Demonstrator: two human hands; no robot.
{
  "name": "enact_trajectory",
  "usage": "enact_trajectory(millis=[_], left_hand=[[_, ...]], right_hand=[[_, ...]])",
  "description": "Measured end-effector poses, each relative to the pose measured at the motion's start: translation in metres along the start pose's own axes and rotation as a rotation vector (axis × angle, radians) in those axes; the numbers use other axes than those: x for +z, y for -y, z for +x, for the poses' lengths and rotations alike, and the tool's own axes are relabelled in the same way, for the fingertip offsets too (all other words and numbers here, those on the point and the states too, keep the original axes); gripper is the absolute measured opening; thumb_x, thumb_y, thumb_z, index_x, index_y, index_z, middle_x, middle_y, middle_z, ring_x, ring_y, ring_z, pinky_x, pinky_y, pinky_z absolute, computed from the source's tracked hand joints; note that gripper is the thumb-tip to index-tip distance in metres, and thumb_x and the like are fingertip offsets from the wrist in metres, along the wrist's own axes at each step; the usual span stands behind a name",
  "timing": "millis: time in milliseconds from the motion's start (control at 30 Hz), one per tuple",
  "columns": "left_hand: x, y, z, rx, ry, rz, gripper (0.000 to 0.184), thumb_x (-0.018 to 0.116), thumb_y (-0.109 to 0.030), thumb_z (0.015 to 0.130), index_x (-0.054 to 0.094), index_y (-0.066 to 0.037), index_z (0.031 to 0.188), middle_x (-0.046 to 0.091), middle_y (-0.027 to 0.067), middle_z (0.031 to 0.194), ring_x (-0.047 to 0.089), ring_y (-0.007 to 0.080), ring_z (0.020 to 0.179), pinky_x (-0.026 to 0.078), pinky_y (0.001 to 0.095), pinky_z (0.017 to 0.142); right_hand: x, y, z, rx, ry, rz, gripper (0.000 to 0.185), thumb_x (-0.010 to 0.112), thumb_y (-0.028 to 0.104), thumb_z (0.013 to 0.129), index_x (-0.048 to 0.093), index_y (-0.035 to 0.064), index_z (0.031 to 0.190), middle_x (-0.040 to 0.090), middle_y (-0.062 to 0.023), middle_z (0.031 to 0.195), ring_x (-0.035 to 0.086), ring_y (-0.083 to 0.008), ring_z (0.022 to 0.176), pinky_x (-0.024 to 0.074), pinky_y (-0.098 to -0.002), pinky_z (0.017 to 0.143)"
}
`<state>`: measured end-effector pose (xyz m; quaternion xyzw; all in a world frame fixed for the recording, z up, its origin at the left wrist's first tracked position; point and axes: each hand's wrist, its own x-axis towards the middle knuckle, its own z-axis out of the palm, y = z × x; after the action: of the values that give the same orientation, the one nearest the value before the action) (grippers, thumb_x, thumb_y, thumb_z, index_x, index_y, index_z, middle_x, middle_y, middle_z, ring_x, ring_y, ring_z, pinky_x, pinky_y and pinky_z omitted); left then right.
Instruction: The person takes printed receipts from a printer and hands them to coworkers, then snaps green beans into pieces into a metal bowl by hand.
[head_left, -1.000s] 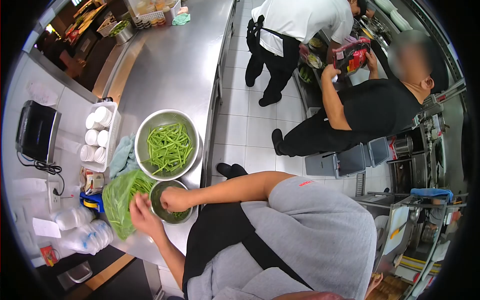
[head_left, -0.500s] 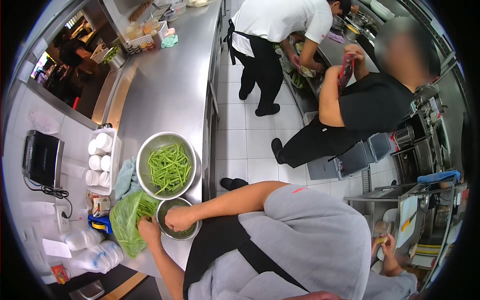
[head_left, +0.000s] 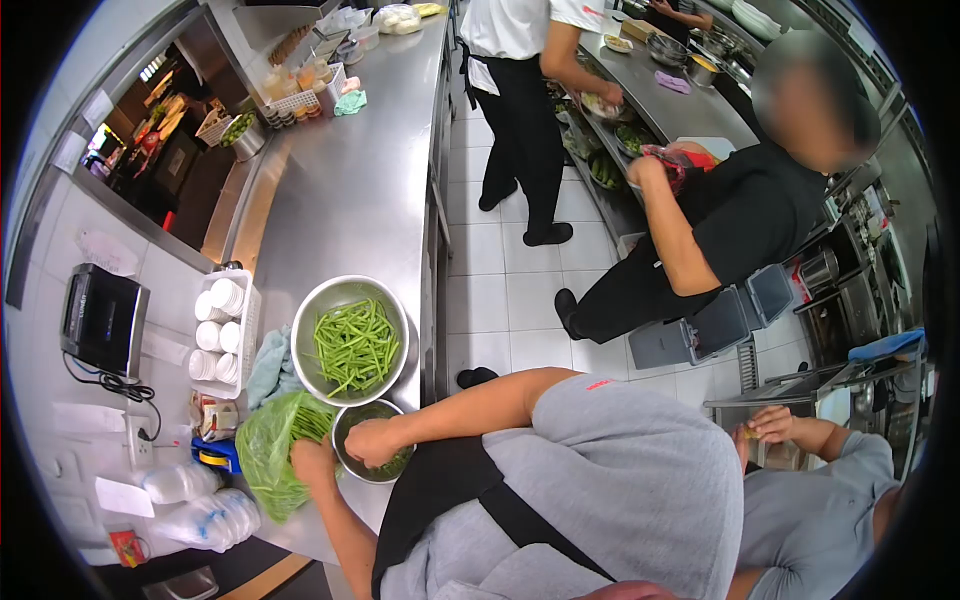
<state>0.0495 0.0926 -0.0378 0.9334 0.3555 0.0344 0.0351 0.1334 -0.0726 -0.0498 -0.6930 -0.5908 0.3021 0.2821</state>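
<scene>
Your left hand (head_left: 314, 463) meets one green bag (head_left: 268, 458), grip unclear. Of two bowls, the large bowl (head_left: 301, 352), holding cut beans (head_left: 356, 345), has bare counter (head_left: 345, 190) at twelve, edge near at three. Your right hand (head_left: 373, 442), fingers bunched, pinch hidden, enters the small bowl (head_left: 399, 408) at six.

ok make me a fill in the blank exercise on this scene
The vegetables in the larger bowl are coloured ____. Of that and the smaller bowl, the right hand is at the ____ one. The left hand is at the mouth of the plastic ____. The co-worker holding a red package wears a ____ shirt.

green; smaller; bag; black
</scene>
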Motion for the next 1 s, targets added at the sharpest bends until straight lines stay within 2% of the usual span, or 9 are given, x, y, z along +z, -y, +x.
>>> enact_trajectory(millis=[233,433,500,533,633,667,767,867,1000], left_hand=[[0.037,0.057,0.031,0.09,0.035,-0.103,0.029,0.076,-0.028,0.081,0.074,0.0,0.086,0.071,0.0221,0.073,0.069,0.0405,0.068,0.054,0.0474,0.067],[-0.024,0.038,0.005,-0.233,0.161,-0.878,0.023,0.063,-0.017,0.09,0.074,0.003,0.088,0.071,0.0125,0.066,0.06,0.0145,0.054,0.045,0.0324,0.054],[-0.047,0.04,-0.011,-0.16,0.15,-0.784,0.023,0.062,-0.013,0.09,0.075,0.006,0.091,0.07,0.0106,0.064,0.05,0.0083,0.05,0.037,0.0268,0.05],[-0.054,0.047,-0.02,-0.131,0.139,-0.725,0.023,0.062,-0.013,0.089,0.075,0.006,0.093,0.07,0.0103,0.063,0.048,0.0078,0.05,0.036,0.0264,0.049],[-0.097,0.043,-0.057,-0.084,0.29,-0.797,0.021,0.061,-0.009,0.091,0.074,0.007,0.093,0.068,0.0082,0.062,0.047,0.0069,0.05,0.034,0.0249,0.049],[-0.111,0.04,-0.07,-0.065,0.363,-0.819,0.02,0.061,-0.008,0.092,0.074,0.007,0.093,0.068,0.0076,0.063,0.047,0.0064,0.051,0.034,0.0245,0.049],[-0.13,0.031,-0.1,-0.011,0.464,-0.885,0.018,0.062,-0.008,0.096,0.073,0.006,0.091,0.069,0.0061,0.066,0.045,0.005,0.052,0.032,0.0229,0.05],[-0.133,0.03,-0.112,-0.039,0.477,-0.909,0.018,0.064,-0.009,0.097,0.072,0.006,0.091,0.069,0.0055,0.069,0.048,0.0047,0.054,0.033,0.0213,0.052],[-0.119,0.042,-0.117,-0.067,0.42,-0.937,0.017,0.064,-0.008,0.097,0.072,0.006,0.093,0.069,0.0052,0.069,0.056,0.0062,0.058,0.039,0.0211,0.056]], right_hand=[[0.02,-0.017,0.012,-0.172,-0.129,0.005,0.021,0.076,0.013,0.076,0.074,0.001,0.093,0.073,-0.0194,0.091,0.071,-0.0395,0.089,0.0547,-0.0493,0.078],[0.007,-0.012,0.002,-0.107,-0.136,0.221,0.019,0.075,0.013,0.078,0.075,0.0026,0.094,0.074,-0.0142,0.086,0.072,-0.0342,0.085,0.0551,-0.0455,0.075],[0.007,-0.011,0.007,-0.115,-0.169,0.319,0.017,0.074,0.013,0.078,0.075,0.0028,0.092,0.074,-0.013,0.084,0.072,-0.0316,0.083,0.0552,-0.0436,0.074],[0.005,-0.015,0.01,-0.168,-0.145,0.327,0.032,0.075,0.016,0.084,0.072,0.0,0.111,0.074,-0.0141,0.084,0.073,-0.026,0.077,0.0566,-0.0391,0.067],[-0.012,0.009,-0.005,0.094,-0.12,0.869,0.054,0.076,0.023,0.09,0.058,-0.0032,0.133,0.072,-0.0146,0.083,0.072,-0.021,0.072,0.0574,-0.0341,0.06],[-0.012,0.011,-0.003,0.051,-0.102,0.965,0.066,0.073,0.025,0.095,0.042,-0.0047,0.146,0.071,-0.0133,0.084,0.071,-0.0184,0.069,0.0577,-0.0299,0.056],[-0.022,0.018,-0.006,-0.056,0.015,1.153,0.047,0.07,0.019,0.097,0.055,-0.0042,0.134,0.071,-0.0112,0.083,0.071,-0.0175,0.067,0.0583,-0.0294,0.057],[-0.03,0.02,-0.004,-0.074,0.132,0.991,0.029,0.067,0.014,0.098,0.065,-0.0038,0.121,0.071,-0.0089,0.082,0.07,-0.016,0.065,0.0584,-0.0288,0.057],[-0.023,0.021,0.0,-0.122,0.151,0.938,0.024,0.065,0.017,0.099,0.069,-0.0034,0.111,0.07,-0.0081,0.079,0.07,-0.0154,0.063,0.0585,-0.0289,0.057]])
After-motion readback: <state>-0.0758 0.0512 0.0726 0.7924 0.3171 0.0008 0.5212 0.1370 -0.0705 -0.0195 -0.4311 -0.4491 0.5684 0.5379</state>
